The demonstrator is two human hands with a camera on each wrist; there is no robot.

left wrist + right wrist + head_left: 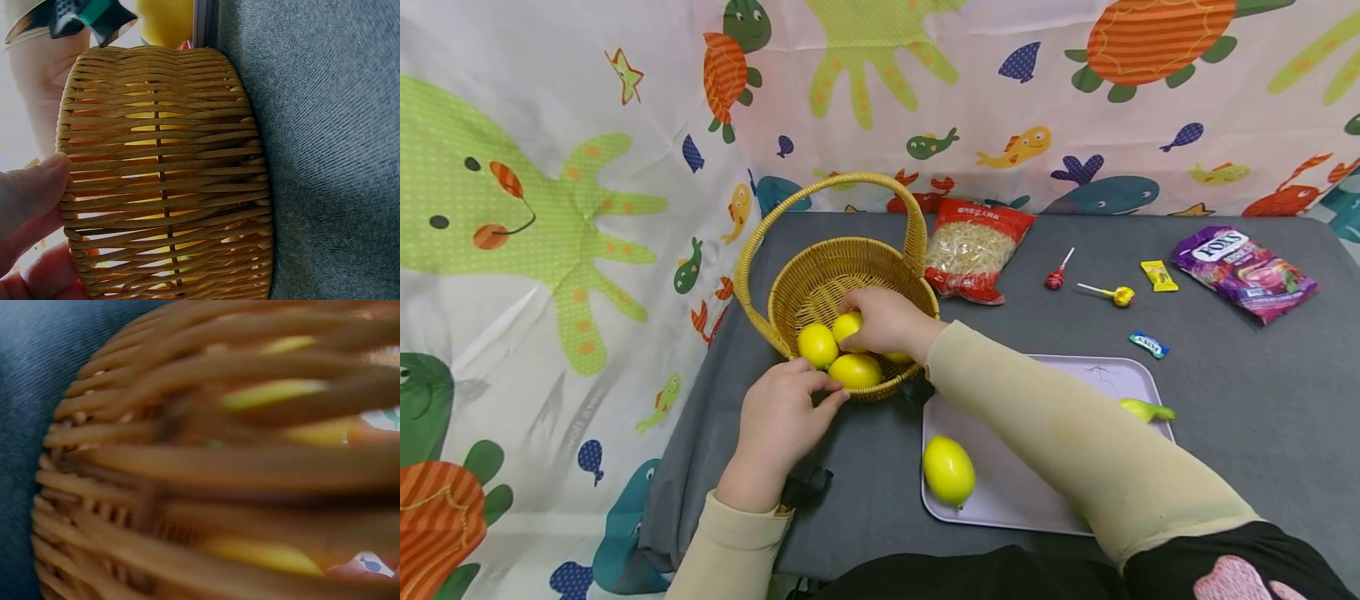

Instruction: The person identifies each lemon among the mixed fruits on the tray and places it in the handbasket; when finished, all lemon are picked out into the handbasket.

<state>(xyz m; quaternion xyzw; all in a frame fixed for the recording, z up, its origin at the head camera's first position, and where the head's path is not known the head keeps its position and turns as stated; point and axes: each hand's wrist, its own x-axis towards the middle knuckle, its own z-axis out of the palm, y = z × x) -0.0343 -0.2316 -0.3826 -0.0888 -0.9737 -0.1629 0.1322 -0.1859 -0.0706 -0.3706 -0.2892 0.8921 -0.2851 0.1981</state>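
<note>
A round wicker basket (805, 279) with a tall arched handle stands on the grey cloth. My left hand (786, 417) pinches its near rim, thumb and fingers on either side of the weave; the left wrist view shows this hand (37, 206) at the rim too. Inside the basket, my right hand (883, 321) has its fingers around a lemon (847, 325). Next to it lie more lemons, one at the left (817, 345) and one by the near wall (855, 371). From the right wrist, the weave (125, 462) fills the view, with yellow showing through the gaps.
A lilac tray (1007, 492) beside the basket bears a lemon (948, 471) and a yellow-green, tapered thing (1146, 409) half hidden by my sleeve. Behind are a red pasta bag (973, 250), two lollipops (1055, 279), wrapped sweets (1159, 276) and a purple candy bag (1243, 271).
</note>
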